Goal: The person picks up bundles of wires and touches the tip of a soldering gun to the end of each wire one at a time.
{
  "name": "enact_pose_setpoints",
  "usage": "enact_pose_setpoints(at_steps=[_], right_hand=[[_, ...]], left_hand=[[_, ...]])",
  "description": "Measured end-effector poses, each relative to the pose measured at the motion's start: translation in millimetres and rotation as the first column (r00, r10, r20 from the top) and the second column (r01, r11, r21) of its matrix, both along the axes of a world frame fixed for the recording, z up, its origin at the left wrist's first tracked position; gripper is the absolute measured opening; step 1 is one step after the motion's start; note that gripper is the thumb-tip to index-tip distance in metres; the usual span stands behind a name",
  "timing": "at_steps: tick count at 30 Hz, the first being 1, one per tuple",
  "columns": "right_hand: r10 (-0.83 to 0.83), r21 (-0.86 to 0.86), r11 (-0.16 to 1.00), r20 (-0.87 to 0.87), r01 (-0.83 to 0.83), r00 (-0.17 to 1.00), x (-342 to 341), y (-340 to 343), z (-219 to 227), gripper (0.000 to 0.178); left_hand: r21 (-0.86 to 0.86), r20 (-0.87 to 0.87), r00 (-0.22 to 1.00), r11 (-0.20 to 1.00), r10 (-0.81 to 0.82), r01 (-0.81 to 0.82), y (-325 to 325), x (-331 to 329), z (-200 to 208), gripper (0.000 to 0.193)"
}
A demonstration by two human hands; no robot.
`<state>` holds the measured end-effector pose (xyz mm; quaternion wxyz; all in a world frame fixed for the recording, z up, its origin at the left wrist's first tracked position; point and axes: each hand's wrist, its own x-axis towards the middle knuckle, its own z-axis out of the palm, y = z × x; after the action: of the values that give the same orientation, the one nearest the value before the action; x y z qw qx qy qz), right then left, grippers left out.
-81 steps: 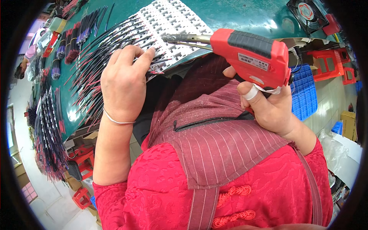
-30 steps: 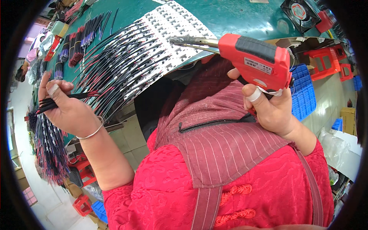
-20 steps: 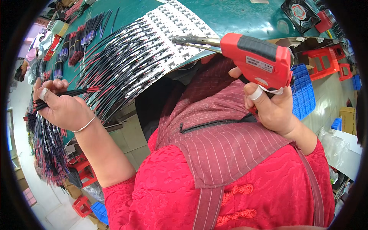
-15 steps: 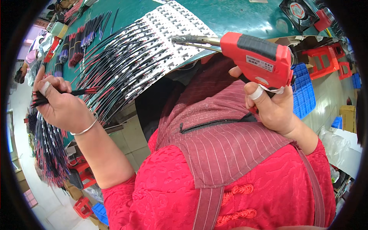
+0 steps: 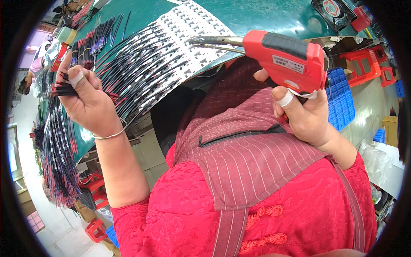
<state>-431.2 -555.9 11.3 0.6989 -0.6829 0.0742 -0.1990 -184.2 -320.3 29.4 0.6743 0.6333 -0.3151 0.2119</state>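
Observation:
My right hand point(image 5: 302, 113) is wrapped round the handle of a red and black soldering gun point(image 5: 284, 60), its long metal tip reaching left over the table edge. White tape circles my thumb. My left hand point(image 5: 87, 100) is closed on a small bunch of thin black wires with red ends point(image 5: 66, 89), held upright beside the table's left part. Between the hands, many dark wires with red sections point(image 5: 137, 68) lie fanned in rows on a white slotted board point(image 5: 192, 25). The soldering gun's tip is above that board's right half, and I cannot tell whether it touches.
Bundled wires point(image 5: 87, 51) lie on the green table point(image 5: 274, 17) at the far left, and a large wire bundle point(image 5: 60, 158) hangs off its left side. A square fan point(image 5: 334, 15) stands at the far right. Red stools point(image 5: 361, 66) and a blue crate point(image 5: 340, 100) are on the right.
My left hand has moved right and slightly upward with its wires, turning a little. The soldering gun in my right hand has shifted slightly left and up.

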Motion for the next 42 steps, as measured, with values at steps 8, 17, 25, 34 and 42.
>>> enact_pose_setpoints(at_steps=[8, 17, 25, 34, 42], right_hand=[[-0.015, 0.032, 0.999, -0.005, 0.015, 1.0, -7, -6, 0, 0.029], [-0.027, -0.035, 0.999, -0.072, 0.025, 0.997, -19, -9, 5, 0.029], [0.022, -0.038, 0.999, -0.062, -0.025, 0.998, -20, -9, 5, 0.029], [0.041, -0.085, 0.995, -0.096, -0.049, 0.995, -22, -11, 6, 0.03], [0.046, -0.058, 0.997, -0.081, -0.051, 0.996, -24, -12, 3, 0.032]], left_hand=[[0.603, 0.578, 0.814, 0.702, -0.058, -0.379, -16, -29, 17, 0.05], [0.756, 0.432, 0.849, 0.636, -0.304, -0.157, -36, -47, -24, 0.045], [0.698, 0.495, 0.824, 0.691, -0.277, -0.187, -43, -48, -39, 0.038], [0.722, 0.482, 0.832, 0.663, -0.274, -0.199, -43, -51, -39, 0.042], [0.722, 0.503, 0.815, 0.659, -0.288, -0.212, -45, -54, -39, 0.04]])
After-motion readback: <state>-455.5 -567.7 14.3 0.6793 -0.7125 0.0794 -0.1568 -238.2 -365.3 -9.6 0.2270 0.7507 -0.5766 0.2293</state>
